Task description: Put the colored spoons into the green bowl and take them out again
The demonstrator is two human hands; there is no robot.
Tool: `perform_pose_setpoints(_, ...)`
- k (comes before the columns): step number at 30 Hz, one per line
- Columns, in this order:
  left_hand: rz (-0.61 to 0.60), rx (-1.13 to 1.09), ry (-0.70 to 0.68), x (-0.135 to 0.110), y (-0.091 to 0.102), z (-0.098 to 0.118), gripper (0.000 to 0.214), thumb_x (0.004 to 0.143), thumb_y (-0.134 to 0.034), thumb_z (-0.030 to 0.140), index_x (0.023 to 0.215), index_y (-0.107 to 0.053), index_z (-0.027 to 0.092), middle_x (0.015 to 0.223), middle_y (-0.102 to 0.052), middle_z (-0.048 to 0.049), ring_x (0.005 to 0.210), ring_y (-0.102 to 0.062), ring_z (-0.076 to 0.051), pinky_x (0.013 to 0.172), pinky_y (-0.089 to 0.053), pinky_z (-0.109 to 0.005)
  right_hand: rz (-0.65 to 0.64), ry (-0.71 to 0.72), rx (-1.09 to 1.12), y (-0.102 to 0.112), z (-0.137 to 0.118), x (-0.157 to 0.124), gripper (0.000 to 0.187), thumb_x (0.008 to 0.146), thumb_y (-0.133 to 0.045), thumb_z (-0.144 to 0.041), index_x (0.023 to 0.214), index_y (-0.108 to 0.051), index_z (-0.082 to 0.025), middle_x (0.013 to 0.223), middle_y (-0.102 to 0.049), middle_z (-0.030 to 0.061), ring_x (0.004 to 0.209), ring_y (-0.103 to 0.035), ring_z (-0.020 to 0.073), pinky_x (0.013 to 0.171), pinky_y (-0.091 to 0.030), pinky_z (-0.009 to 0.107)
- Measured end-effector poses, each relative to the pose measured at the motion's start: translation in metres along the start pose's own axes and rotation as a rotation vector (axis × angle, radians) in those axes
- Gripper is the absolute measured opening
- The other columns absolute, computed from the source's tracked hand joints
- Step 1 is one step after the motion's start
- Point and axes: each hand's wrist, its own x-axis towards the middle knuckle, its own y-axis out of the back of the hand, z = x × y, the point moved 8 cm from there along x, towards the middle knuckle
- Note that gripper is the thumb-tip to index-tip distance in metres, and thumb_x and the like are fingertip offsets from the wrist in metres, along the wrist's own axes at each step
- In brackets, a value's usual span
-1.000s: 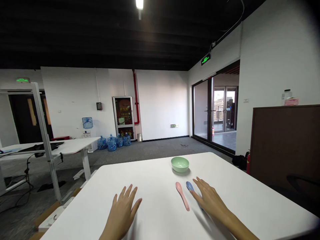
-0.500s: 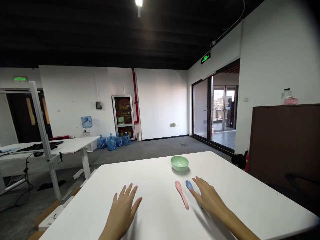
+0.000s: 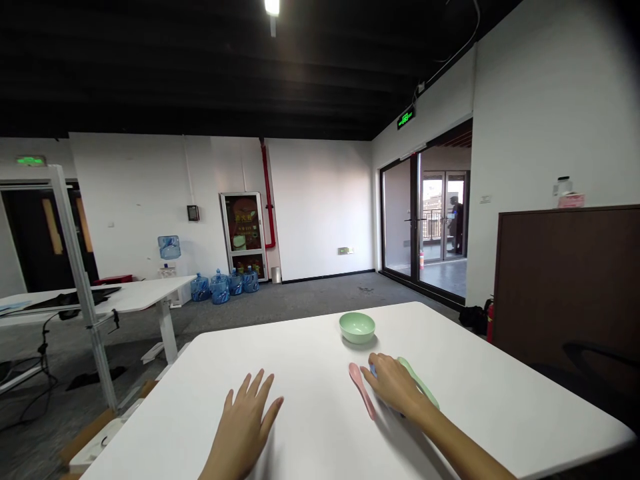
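My left hand (image 3: pixel 243 427) lies flat on the white table (image 3: pixel 300 353), fingers spread, touching nothing else. My right hand (image 3: pixel 395 385) is curled over a blue spoon (image 3: pixel 373 369), which shows only at its tip. A pale green spoon (image 3: pixel 419 381) lies just beyond that hand, slanting along its far side. A pink spoon (image 3: pixel 361 390) lies beside my right fingers. Farther back on the table stands a mint green bowl (image 3: pixel 357 327), apart from both hands.
A dark brown cabinet (image 3: pixel 565 287) stands beyond the table's right side. A second white table (image 3: pixel 115 300) is at left, with blue water bottles (image 3: pixel 219 287) along the far wall. A person (image 3: pixel 455 230) stands beyond the glass doors.
My right hand has moved left and curled over the blue spoon, uncovering the pale green spoon. My left hand has not moved. The view has turned slightly.
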Motion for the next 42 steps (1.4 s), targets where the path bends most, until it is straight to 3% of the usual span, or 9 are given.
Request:
perform_pose_setpoints(5, -0.01, 0.002, -0.006, 0.0, 0.0, 0.004, 0.058, 0.103, -0.035, 0.05, 0.153, -0.052, 0.026, 0.165, -0.048, -0.0088, 0.155, -0.038, -0.036, 0.122, -0.037, -0.063, -0.164, -0.008, -0.025, -0.026, -0.017, 0.0, 0.045, 0.102, -0.04, -0.036, 0.074, -0.071, -0.019, 0.069, -0.073, 0.0108, 0.083, -0.072, 0.0256, 0.077, -0.046, 0.031)
perform_pose_setpoints(9, -0.048, 0.018, 0.001, -0.001, 0.0, 0.006, 0.059, 0.104, -0.033, 0.05, 0.154, -0.05, 0.026, 0.166, -0.046, -0.0078, 0.156, -0.036, -0.035, 0.123, -0.037, -0.062, -0.211, -0.078, -0.107, -0.047, -0.015, 0.0, 0.023, 0.092, -0.055, -0.026, 0.088, -0.076, -0.018, 0.092, -0.078, 0.0143, 0.094, -0.074, 0.0293, 0.079, -0.05, 0.035)
perform_pose_setpoints(12, -0.061, 0.021, 0.008, -0.002, 0.001, 0.006, 0.059, 0.104, -0.033, 0.05, 0.155, -0.049, 0.026, 0.167, -0.044, -0.0077, 0.157, -0.035, -0.035, 0.124, -0.036, -0.061, -0.215, -0.093, -0.118, -0.057, -0.012, 0.001, 0.025, 0.091, -0.054, -0.019, 0.105, -0.075, -0.017, 0.108, -0.077, 0.0165, 0.102, -0.074, 0.0301, 0.081, -0.051, 0.036)
perform_pose_setpoints(21, -0.055, 0.012, 0.009, -0.001, -0.001, 0.004, 0.058, 0.104, -0.034, 0.049, 0.155, -0.049, 0.026, 0.167, -0.045, -0.0086, 0.157, -0.035, -0.036, 0.124, -0.036, -0.062, -0.215, -0.101, -0.064, -0.066, -0.008, 0.001, 0.035, 0.092, -0.043, -0.009, 0.102, -0.076, -0.012, 0.101, -0.078, 0.0171, 0.098, -0.075, 0.032, 0.074, -0.048, 0.035)
perform_pose_setpoints(26, -0.044, 0.016, 0.004, -0.001, -0.002, 0.003, 0.059, 0.104, -0.033, 0.05, 0.155, -0.049, 0.026, 0.167, -0.044, -0.0081, 0.156, -0.035, -0.036, 0.124, -0.036, -0.062, -0.194, -0.089, -0.078, -0.057, -0.01, 0.0, 0.031, 0.093, -0.044, -0.014, 0.096, -0.075, -0.014, 0.1, -0.077, 0.0166, 0.095, -0.074, 0.0306, 0.07, -0.043, 0.033)
perform_pose_setpoints(32, -0.041, 0.013, 0.008, -0.001, -0.001, 0.002, 0.058, 0.104, -0.034, 0.049, 0.154, -0.05, 0.027, 0.166, -0.046, -0.0081, 0.156, -0.036, -0.035, 0.123, -0.036, -0.062, -0.077, -0.048, -0.074, -0.027, -0.013, 0.009, 0.033, 0.1, -0.042, -0.025, 0.091, -0.072, -0.015, 0.098, -0.076, 0.0153, 0.09, -0.073, 0.028, 0.067, -0.037, 0.03)
perform_pose_setpoints(36, -0.04, 0.019, 0.008, 0.0, 0.001, 0.003, 0.057, 0.104, -0.035, 0.049, 0.154, -0.05, 0.026, 0.166, -0.046, -0.0083, 0.156, -0.036, -0.036, 0.123, -0.037, -0.062, 0.012, -0.084, -0.063, -0.002, -0.005, 0.032, 0.037, 0.102, -0.041, -0.029, 0.086, -0.071, -0.017, 0.091, -0.077, 0.0132, 0.086, -0.072, 0.0259, 0.068, -0.036, 0.03)
perform_pose_setpoints(42, 0.002, 0.003, 0.007, 0.001, 0.002, 0.0, 0.056, 0.103, -0.038, 0.049, 0.153, -0.053, 0.027, 0.164, -0.049, -0.0096, 0.154, -0.039, -0.035, 0.122, -0.039, -0.062, 0.063, -0.156, -0.085, 0.021, 0.018, 0.087, 0.036, 0.103, -0.043, -0.036, 0.094, -0.074, -0.018, 0.103, -0.077, 0.0149, 0.095, -0.073, 0.0274, 0.074, -0.042, 0.03)
